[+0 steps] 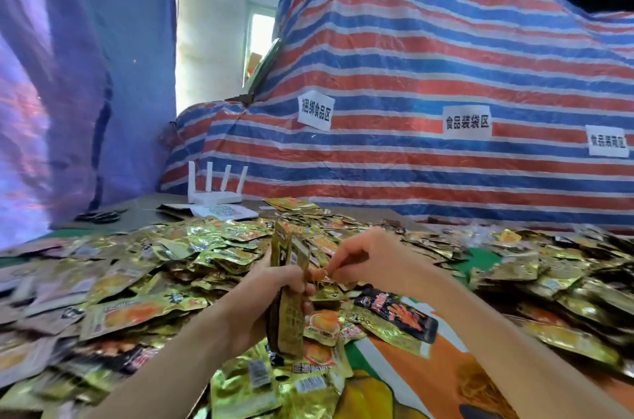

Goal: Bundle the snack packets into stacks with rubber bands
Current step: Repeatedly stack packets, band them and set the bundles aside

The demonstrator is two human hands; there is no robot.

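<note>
The left hand (271,284) grips a stack of packets (290,322) upright above the table (394,384), the right hand (363,257) pinching a rubber band (320,276) beside it. Light, slippery foil by the look of it — likely best clamped mid-stack.

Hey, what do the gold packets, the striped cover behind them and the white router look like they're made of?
The gold packets look like metallised plastic film, glossy: they are crinkled with mirror-bright glints. The striped cover is probably a woven plastic tarp with a slight sheen: it has fine creases and printed bands. The router appears to be hard matte plastic, smooth with rigid antennas.
</note>
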